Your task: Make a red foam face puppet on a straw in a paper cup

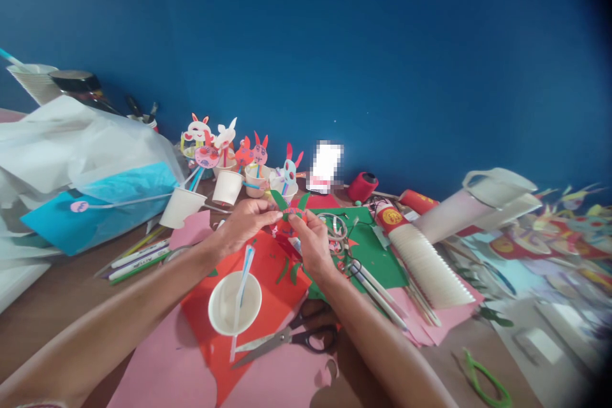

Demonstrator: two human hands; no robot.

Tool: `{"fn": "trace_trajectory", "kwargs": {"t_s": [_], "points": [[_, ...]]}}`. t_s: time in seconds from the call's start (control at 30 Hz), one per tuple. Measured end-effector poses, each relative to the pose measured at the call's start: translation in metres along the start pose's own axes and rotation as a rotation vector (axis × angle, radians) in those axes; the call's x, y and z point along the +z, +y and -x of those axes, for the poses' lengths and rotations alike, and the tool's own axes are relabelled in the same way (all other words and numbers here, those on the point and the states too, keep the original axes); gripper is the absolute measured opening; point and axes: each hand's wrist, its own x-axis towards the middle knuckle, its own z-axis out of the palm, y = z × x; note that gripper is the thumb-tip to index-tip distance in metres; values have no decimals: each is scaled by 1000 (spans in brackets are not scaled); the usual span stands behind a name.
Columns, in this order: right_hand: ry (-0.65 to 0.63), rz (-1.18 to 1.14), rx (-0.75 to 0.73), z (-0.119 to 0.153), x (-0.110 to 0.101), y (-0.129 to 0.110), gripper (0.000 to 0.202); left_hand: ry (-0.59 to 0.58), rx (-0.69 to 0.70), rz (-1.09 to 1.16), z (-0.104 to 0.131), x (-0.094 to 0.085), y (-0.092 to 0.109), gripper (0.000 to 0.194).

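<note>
Between my fingers is a small red paper animal face with green paper ears standing up and some blue marks on it. My left hand pinches its left side near one ear. My right hand grips the right side near the other ear; the fingers cover part of the face. Below them, a white paper cup with a blue-and-clear straw stands on red paper. Black-handled scissors lie open beside the cup, and green paper scraps lie under my right hand.
Several paper animals on straws stand in white cups at the back. Markers and a plastic bag are at left. A row of stacked paper cups, a white pitcher and green scissors lie at right.
</note>
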Motion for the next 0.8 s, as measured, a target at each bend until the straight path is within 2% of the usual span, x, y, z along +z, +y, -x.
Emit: {"fn": "trace_trajectory", "kwargs": {"t_s": [0.17,0.4,0.6,0.8], "points": [[6,-10,54,2,0,-5,23,42,12,-19,0,-1,1,11],[7,-54,68,3,1,-8,24,19,-20,-76,1,1,3,14],[-45,-135,-4,2,1,-8,21,43,40,-95,-2,-6,-2,14],[25,-174,-120,-5,-1,-5,21,87,33,-61,-4,-14,-1,14]]}}
